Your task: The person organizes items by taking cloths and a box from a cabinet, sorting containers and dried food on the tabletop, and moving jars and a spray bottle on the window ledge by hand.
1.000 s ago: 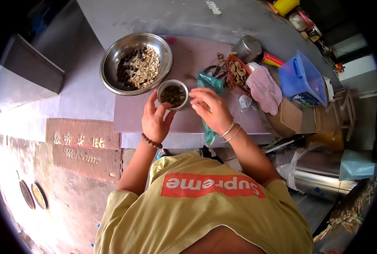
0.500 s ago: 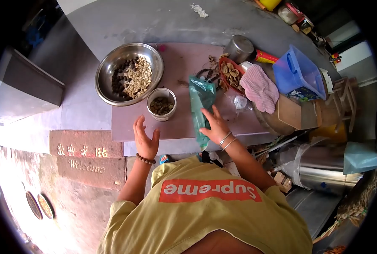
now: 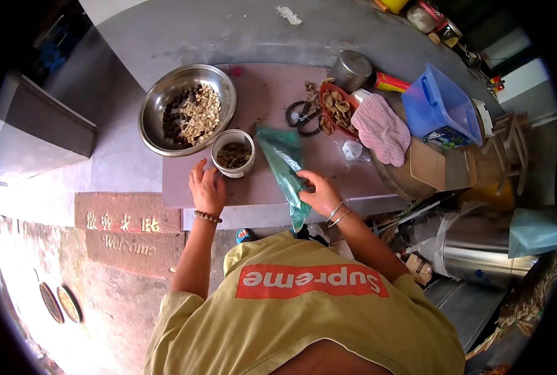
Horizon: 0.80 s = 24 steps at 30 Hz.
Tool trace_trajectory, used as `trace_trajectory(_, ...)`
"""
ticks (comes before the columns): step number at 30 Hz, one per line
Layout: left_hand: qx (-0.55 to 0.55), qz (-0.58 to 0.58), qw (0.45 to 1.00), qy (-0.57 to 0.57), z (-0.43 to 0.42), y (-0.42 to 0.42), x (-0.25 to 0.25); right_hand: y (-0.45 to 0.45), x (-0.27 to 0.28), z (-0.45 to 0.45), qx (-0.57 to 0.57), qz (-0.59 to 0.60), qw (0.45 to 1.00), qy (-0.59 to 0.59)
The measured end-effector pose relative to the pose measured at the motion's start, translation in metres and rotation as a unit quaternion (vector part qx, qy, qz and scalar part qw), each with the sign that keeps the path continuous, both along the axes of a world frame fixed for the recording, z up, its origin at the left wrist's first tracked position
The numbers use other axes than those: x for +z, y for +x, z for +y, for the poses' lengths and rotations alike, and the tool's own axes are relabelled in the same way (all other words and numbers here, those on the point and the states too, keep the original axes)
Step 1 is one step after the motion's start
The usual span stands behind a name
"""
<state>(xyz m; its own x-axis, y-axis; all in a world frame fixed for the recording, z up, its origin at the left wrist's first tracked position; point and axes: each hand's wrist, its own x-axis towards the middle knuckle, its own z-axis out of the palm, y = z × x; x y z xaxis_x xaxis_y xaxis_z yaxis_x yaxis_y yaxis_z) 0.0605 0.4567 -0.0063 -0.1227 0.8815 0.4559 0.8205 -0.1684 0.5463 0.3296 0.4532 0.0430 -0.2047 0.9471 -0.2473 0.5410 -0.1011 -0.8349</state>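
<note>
My right hand (image 3: 320, 194) pinches the edge of a green plastic bag (image 3: 283, 164), which lies slanted over the table's front edge. My left hand (image 3: 207, 189) is just beside a small white tub (image 3: 250, 170), its fingers apart and slightly bent, holding nothing. Dark greenish-brown pieces (image 3: 233, 155) fill the bottom of the tub. Behind the tub stands a wide steel bowl (image 3: 148, 128) with pale flat pieces (image 3: 201, 115) on one side and dark round ones (image 3: 174, 119) on the other. Black-handled scissors (image 3: 292, 114) lie beyond the bag.
A red basket (image 3: 324, 100) of dried brown pieces, a pink cloth (image 3: 383, 130), a metal canister (image 3: 351, 70) and a blue plastic bin (image 3: 433, 106) crowd the right side. A crumpled clear bag (image 3: 352, 150) lies nearer. A welcome mat (image 3: 128, 234) is on the floor at left.
The green bag has shifted left with my right hand closed on its edge, uncovering the scissors. My left hand has moved slightly up and left, closer to the tub.
</note>
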Motion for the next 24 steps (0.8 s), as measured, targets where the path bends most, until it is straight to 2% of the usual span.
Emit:
trace_trajectory(3, 0.029, 0.005, 0.999, -0.024, 0.004, 0.001, -0.003, -0.004, -0.001, -0.005, 0.003, 0.051, 0.998, 0.024)
trace_trajectory(9, 0.066, 0.048, 0.996, -0.032, 0.005, 0.009, -0.002, -0.016, 0.001, 0.014, -0.022, 0.020, 0.999, 0.043)
trace_trajectory(11, 0.071, 0.061, 0.995, -0.031, 0.004, 0.009, -0.001, -0.025, -0.005, 0.025, -0.013, -0.058, 0.985, 0.163)
trace_trajectory(12, 0.073, 0.067, 0.994, -0.035, 0.004, 0.010, 0.000, -0.028, -0.007, 0.031, 0.016, -0.043, 0.976, 0.215)
trace_trajectory(13, 0.076, 0.073, 0.994, -0.039, 0.005, 0.010, 0.001, -0.034, -0.008, 0.035, 0.022, 0.063, 0.991, 0.118)
trace_trajectory(15, 0.077, 0.075, 0.993, -0.040, 0.005, 0.010, 0.001, -0.039, -0.006, 0.048, 0.048, 0.067, 0.985, 0.153)
trace_trajectory(17, 0.080, 0.076, 0.993, -0.044, 0.003, 0.010, 0.001, -0.032, 0.006, 0.063, 0.022, 0.023, 0.991, 0.128)
trace_trajectory(18, 0.074, 0.070, 0.994, -0.043, 0.003, 0.010, 0.003, -0.025, -0.001, 0.074, -0.005, 0.029, 0.986, 0.165)
trace_trajectory(19, 0.070, 0.064, 0.995, -0.041, 0.003, 0.011, 0.004, -0.017, -0.005, 0.087, -0.013, -0.018, 0.972, 0.233)
trace_trajectory(20, 0.068, 0.064, 0.995, -0.041, 0.002, 0.011, 0.006, -0.008, -0.006, 0.099, -0.022, -0.055, 0.969, 0.239)
trace_trajectory(23, 0.071, 0.061, 0.995, -0.042, 0.002, 0.012, 0.009, 0.006, 0.001, 0.127, 0.001, -0.170, 0.963, 0.209)
trace_trajectory(24, 0.072, 0.065, 0.994, -0.040, 0.002, 0.012, 0.009, 0.009, -0.006, 0.135, 0.009, -0.169, 0.963, 0.211)
